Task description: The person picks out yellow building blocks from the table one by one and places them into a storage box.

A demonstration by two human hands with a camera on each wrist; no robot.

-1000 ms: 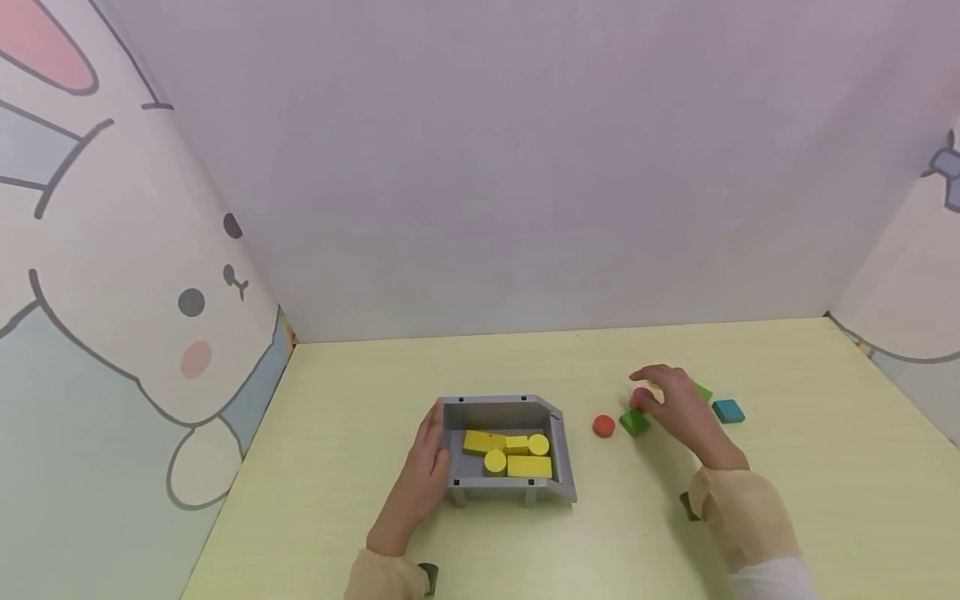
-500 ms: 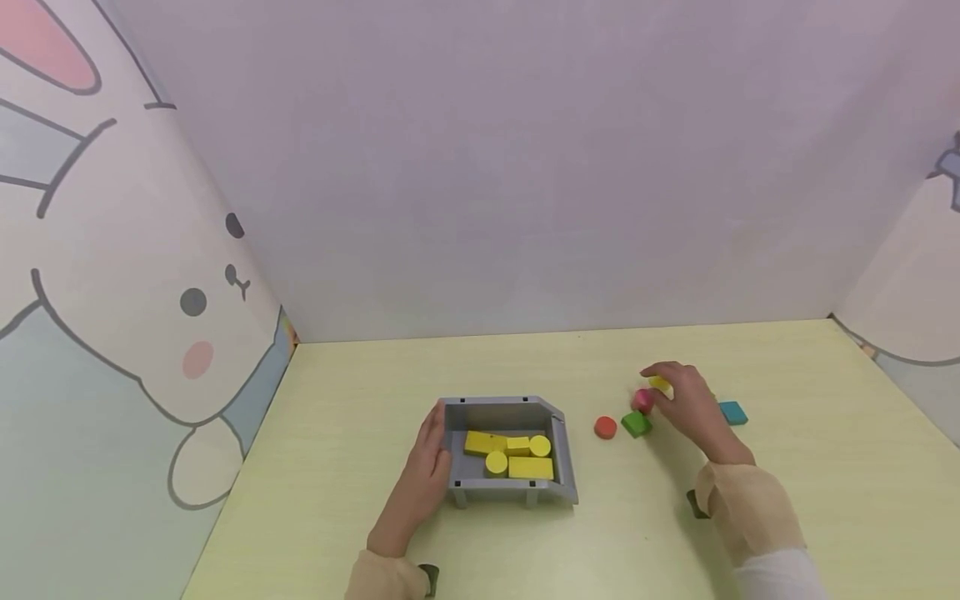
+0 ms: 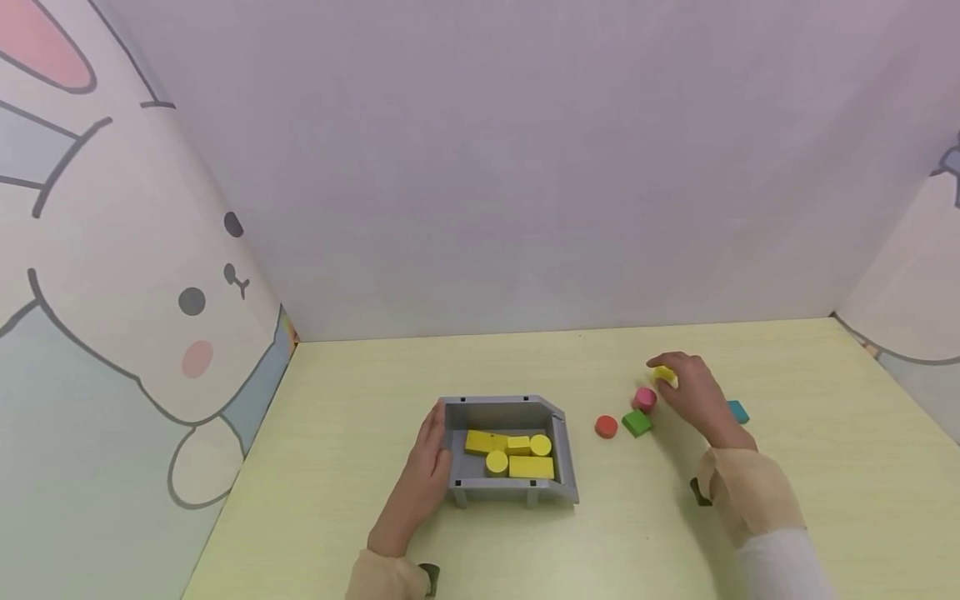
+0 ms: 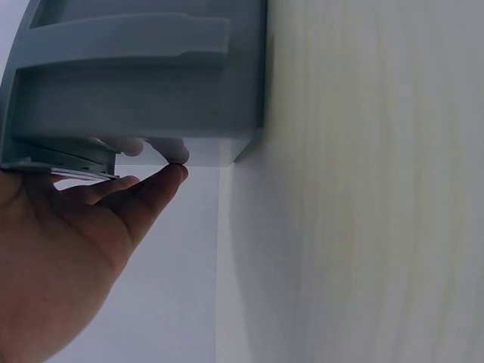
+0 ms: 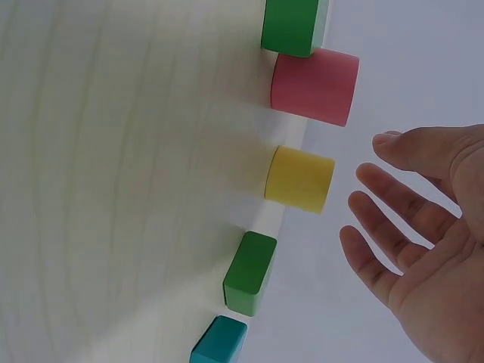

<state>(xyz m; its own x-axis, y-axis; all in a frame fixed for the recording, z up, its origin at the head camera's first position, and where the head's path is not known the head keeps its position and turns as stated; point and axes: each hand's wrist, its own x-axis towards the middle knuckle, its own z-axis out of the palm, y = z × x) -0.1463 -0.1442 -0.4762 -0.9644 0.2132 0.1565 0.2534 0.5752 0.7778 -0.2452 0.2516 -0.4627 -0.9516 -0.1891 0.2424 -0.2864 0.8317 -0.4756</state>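
Observation:
A grey tray (image 3: 459, 411) holds several yellow blocks (image 3: 531, 467). My left hand (image 3: 433, 443) lies flat against the tray's left wall; in the left wrist view its fingertips (image 4: 178, 151) press on the grey tray (image 4: 144, 83). My right hand (image 3: 678, 379) hovers with spread fingers over a small yellow cylinder (image 3: 663, 374). In the right wrist view the right hand (image 5: 378, 204) is open and a little apart from the yellow cylinder (image 5: 300, 179), holding nothing.
Near the right hand lie a pink cylinder (image 3: 643, 399), a green block (image 3: 637, 422), a red disc (image 3: 606, 427) and a teal block (image 3: 738, 411). A second green block (image 5: 250, 273) shows in the right wrist view. Paper walls enclose the yellow-green table (image 3: 360, 392).
My right hand has moved away from me and slightly right, off the pink cylinder and toward the yellow cylinder. The left hand and tray have stayed put.

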